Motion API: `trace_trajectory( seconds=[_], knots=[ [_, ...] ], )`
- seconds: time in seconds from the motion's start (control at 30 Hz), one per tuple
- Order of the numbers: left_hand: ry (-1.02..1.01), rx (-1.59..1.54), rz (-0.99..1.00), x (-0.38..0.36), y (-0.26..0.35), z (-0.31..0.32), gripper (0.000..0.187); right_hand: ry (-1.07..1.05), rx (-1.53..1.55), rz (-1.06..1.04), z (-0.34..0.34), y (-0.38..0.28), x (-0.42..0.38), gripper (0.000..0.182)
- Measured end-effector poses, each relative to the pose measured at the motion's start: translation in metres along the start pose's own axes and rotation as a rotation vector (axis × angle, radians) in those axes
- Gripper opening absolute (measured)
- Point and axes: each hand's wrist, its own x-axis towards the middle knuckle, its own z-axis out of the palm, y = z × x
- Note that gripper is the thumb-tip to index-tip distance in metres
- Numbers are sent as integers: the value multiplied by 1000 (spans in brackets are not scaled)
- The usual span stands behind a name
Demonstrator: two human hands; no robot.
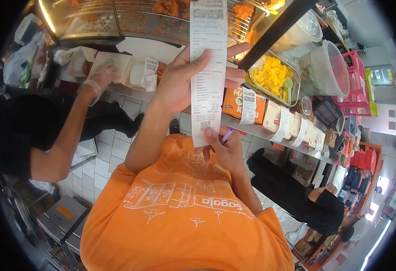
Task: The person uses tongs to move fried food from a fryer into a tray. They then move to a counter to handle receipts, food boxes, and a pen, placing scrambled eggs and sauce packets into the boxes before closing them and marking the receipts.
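Note:
A long printed receipt [208, 97] hangs upright in front of my chest. My left hand [180, 81] grips its upper half, thumb across the print and fingers spread out behind the paper. Lower down, my right hand [226, 150] pinches the receipt's bottom end, thumb in front. A purple pen [227, 134] also sticks out of my right hand. Just beyond the paper, an orange box [235, 105] stands on the counter with a receipt of its own. To the left of my left hand is an open white food box [139, 74], also bearing a printed slip.
A co-worker's gloved hand [102, 77] is at a food box on the left. Another person in black [297, 194] is on the right. A tray of yellow food [274, 74] and several boxes with receipts line the counter. Behind is a fried-food display [152, 27].

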Motion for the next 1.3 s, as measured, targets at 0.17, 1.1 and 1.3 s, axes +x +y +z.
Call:
trace_trajectory(
  seconds=[0.17,1.1,1.3],
  knots=[
    [1,65,35,19,-28,14,49,-47,-23,5,-42,-2,-8,34],
    [218,318,-341,169,-315,198,45,296,-545,-142,-437,-156,-73,34],
    [464,441,-290,171,-324,194,47,-203,-925,-454,-501,-183,-23,12]
  ],
)
